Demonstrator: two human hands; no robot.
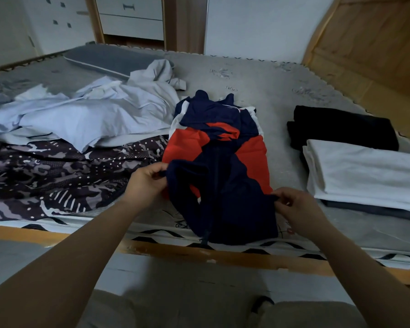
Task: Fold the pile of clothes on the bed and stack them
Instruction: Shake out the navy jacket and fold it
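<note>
Each grip, left hand [146, 180] and right hand [294, 201], pinches the limp navy-and-red jacket [223, 162].

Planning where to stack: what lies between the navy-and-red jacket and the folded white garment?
Only bare grey mattress separates the navy-and-red jacket from the folded white garment, per the head view.

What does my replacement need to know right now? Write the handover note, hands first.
Left hand: pinching the near left corner of the navy and red jacket.
Right hand: pinching its near right corner.
Jacket lies lengthwise in the middle of the bed, sleeves folded in, hem toward the near edge.
Done: folded white garment and folded black garment at the right.
Left: fold the jacket up and stack it, then the light blue clothes and the patterned dark cloth at the left.
</note>
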